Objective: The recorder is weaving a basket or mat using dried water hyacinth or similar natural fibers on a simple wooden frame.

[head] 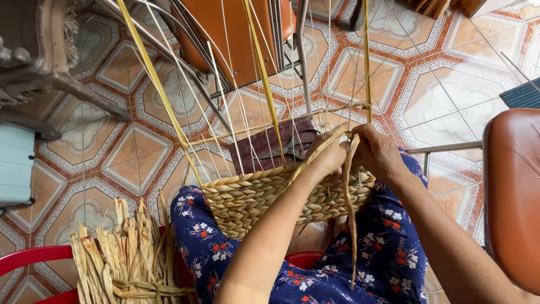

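A: Nearest the lens, blue floral trousers [388, 247], with a half-woven basket [253, 197] resting on the lap.

B: And the hands?

A: Left hand [329, 153] and right hand [378, 151] both pinch a dried fibre strand [350, 208] at the basket's rim (grips closed on it).

B: Around them?

A: Bundled dried strips [126, 253] at left, tiled floor [444, 95] beneath.

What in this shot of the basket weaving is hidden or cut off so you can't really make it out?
- Head view: the fingertips of the left hand and right hand curl over the woven basket rim, so their grip on the fibre strand is hidden.
- The basket's base is hidden by the forearms and lap.
- The upright stakes run off the top edge.
- The dried fibre bundle is cut by the bottom edge.
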